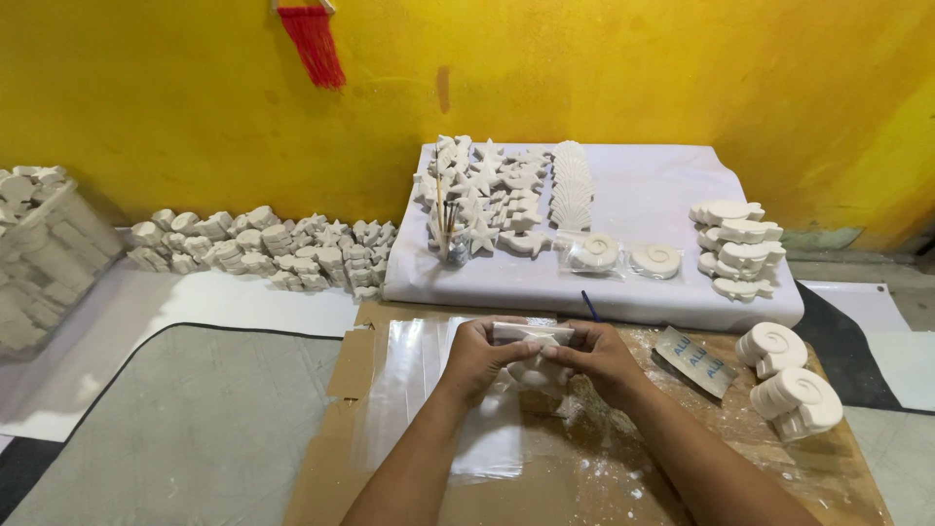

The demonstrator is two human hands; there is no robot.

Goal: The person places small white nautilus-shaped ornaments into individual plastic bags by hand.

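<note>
1. The left hand (479,353) and right hand (596,356) both pinch a white plaster piece (531,334) above the cardboard sheet's (390,468) far edge.
2. Judged step: smoothing the piece; next calls for steady turning.
3. Spiral shells (791,388) sit at its right edge, sandpaper (696,358) nearby.

I hold a plain white plaster piece (531,334) over brown cardboard (336,458) dusted with white powder. Ahead, white starfish shapes (482,190) and spiral-grooved shells (596,251) lie on a pale lilac sheet (653,190). The wall (584,68) is vivid yellow, with a red tassel (314,44). The mat (185,429) is grey, edged black.
</note>
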